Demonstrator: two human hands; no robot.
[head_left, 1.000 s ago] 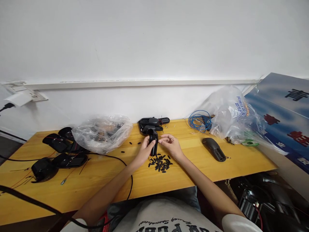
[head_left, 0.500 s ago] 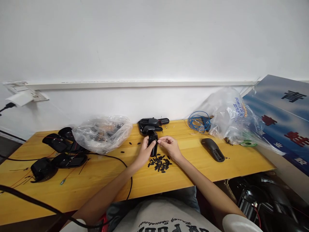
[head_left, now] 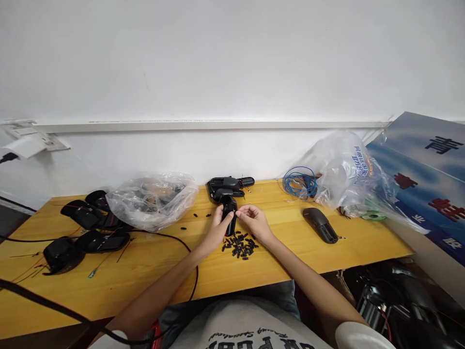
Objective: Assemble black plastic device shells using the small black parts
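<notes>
My left hand is wrapped round a black plastic housing, its thumb pressed on the front face. From the right, my right hand meets the housing's edge with thumb and forefinger pinched together. Whatever sits between those fingertips is too small to make out. Just below the housing lies a loose pile of small black parts. Behind it, several similar black housings are stacked close to the wall.
Black shells with wires and a clear plastic bag occupy the left of the wooden table. A black cable crosses there. To the right are a dark housing, a blue wire coil and another plastic bag.
Both hands keep the same hold on the housing, with hardly any visible movement. The camera view has shifted very slightly.
</notes>
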